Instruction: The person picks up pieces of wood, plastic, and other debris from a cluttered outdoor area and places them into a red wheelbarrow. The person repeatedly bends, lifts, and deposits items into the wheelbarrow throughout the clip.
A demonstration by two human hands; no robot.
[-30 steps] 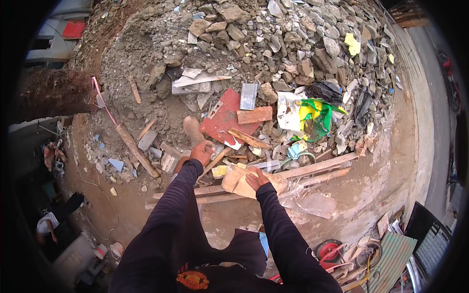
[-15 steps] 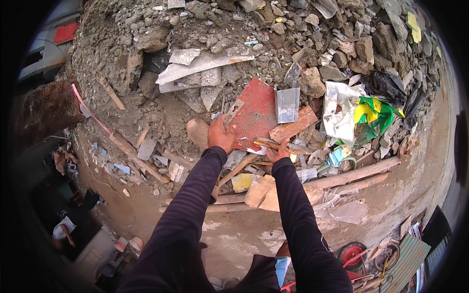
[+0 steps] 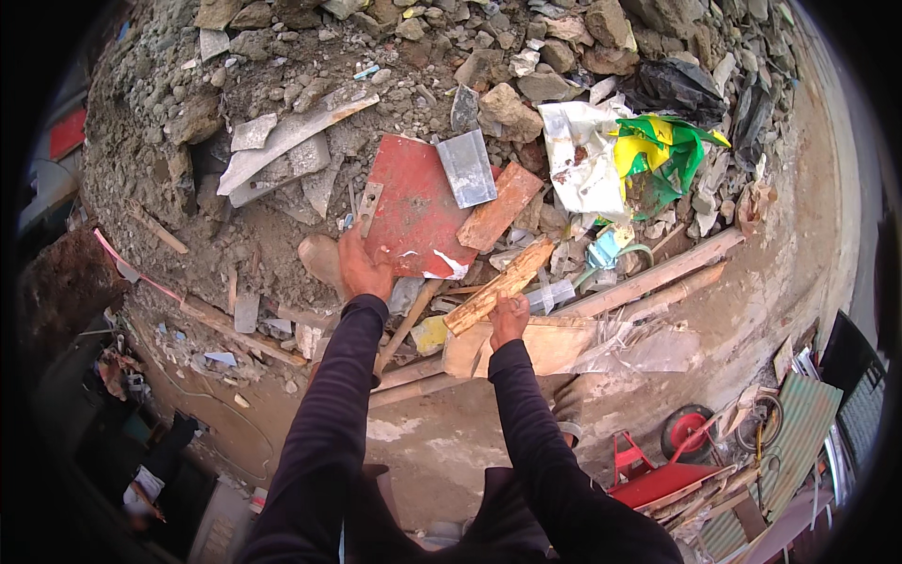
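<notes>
item: my left hand (image 3: pixel 362 268) grip lies open on the red board (image 3: pixel 413 211); my right hand (image 3: pixel 507 318) grip is closed around a wood plank (image 3: pixel 498 285) atop the rubble heap (image 3: pixel 282 85).

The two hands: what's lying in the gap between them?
In the head view, between the left hand and right hand lie a thin wooden stick, a yellowish scrap and the wood plank's near end.
</notes>
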